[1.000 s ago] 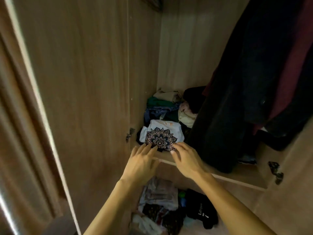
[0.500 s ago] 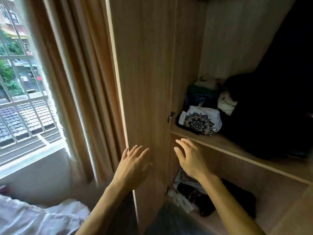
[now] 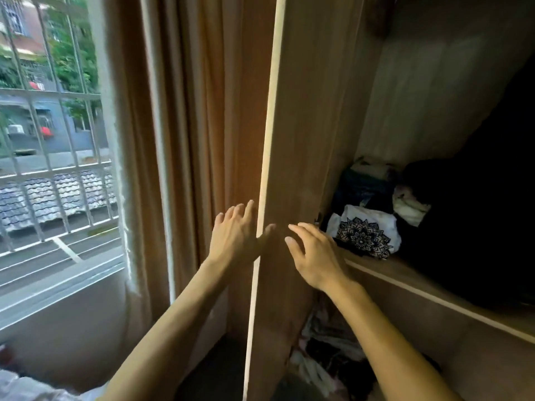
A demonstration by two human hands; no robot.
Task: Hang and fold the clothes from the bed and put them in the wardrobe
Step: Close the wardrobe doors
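2 bare forearms (image 3: 173, 328); left hand (image 3: 234, 238) and right hand (image 3: 315, 256) bare, slim-fingered.

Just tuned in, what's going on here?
A person is at the open wardrobe with both hands empty. The left hand straddles the edge of the wardrobe door, fingers straight; the right hand hovers open beside it. A folded white mandala-print shirt lies on the shelf among other folded clothes.

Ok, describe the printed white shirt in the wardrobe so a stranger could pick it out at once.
Look into the open wardrobe, at the wooden shelf half covered by dark clothes. At its left end lies a pile of folded garments. The shirt is the frontmost one, white, and alone bears a black mandala print.
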